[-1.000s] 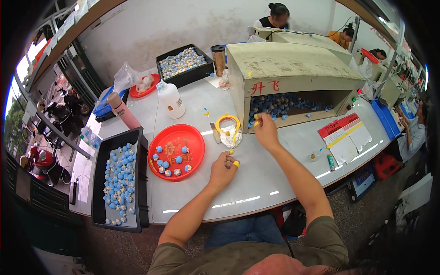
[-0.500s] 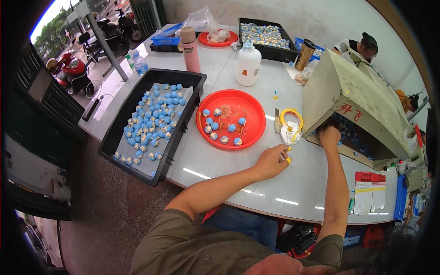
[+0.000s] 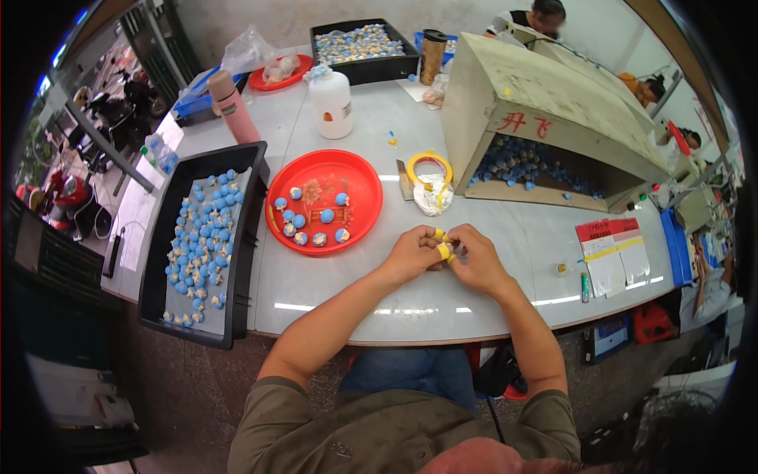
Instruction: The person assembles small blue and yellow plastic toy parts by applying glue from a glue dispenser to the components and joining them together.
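Observation:
My left hand (image 3: 412, 254) and my right hand (image 3: 478, 261) meet above the table in front of me, fingers pinched together. Yellow tape (image 3: 442, 251) wraps some fingertips. Whatever sits between the fingers is too small and covered to make out. Just beyond them are a yellow tape roll (image 3: 430, 167), a crumpled white wad (image 3: 433, 197) and a flat blade-like scraper (image 3: 404, 180). To the left, a red round tray (image 3: 359, 213) carries several blue balls with cream star-shaped pieces. A beige box (image 3: 466, 126) with an open front, at the right, holds many small blue pieces (image 3: 513, 162).
A black tray (image 3: 243, 261) full of blue-and-cream balls stands at the left. Behind are a white bottle (image 3: 332, 110), a pink flask (image 3: 235, 114), another filled black tray (image 3: 395, 71) and a brown tumbler (image 3: 432, 57). Red-and-white papers (image 3: 612, 249) lie at right. Other people sit beyond the box.
My right hand has come out of the box's opening and joined my left hand. The view has swung right, so the table's things appear farther left.

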